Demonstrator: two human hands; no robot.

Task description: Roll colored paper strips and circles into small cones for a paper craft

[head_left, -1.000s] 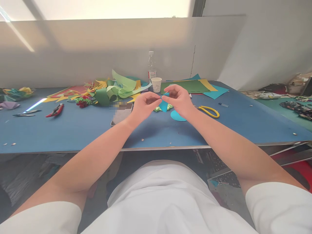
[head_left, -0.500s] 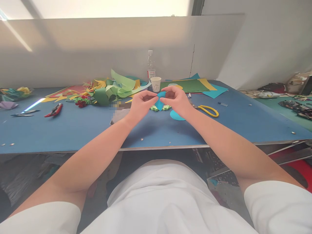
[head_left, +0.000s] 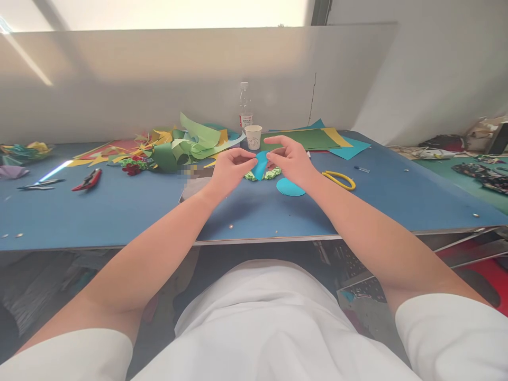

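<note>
Between my hands, raised over the blue table, is a small folded piece of blue paper (head_left: 261, 166). My left hand (head_left: 231, 170) pinches its left edge between thumb and fingers. At its right edge, the thumb and a finger of my right hand (head_left: 291, 161) close on the paper, while the index finger stretches out above. Behind and below the paper lies a pleated light green paper piece (head_left: 273, 173), partly covered. A flat blue paper circle (head_left: 290, 187) rests on the table under my right wrist.
Yellow-handled scissors (head_left: 340, 181) lie partly behind my right forearm. At the back stand a paper cup (head_left: 253, 137) and a plastic bottle (head_left: 245, 106). Coloured paper scraps (head_left: 198, 135) pile up left, paper sheets (head_left: 307, 139) right. Red-handled pliers (head_left: 88, 180) lie far left.
My right hand has shifted slightly on the paper, and its index finger has lifted off and straightened. The blue paper looks a little turned. My left hand stays nearly still.
</note>
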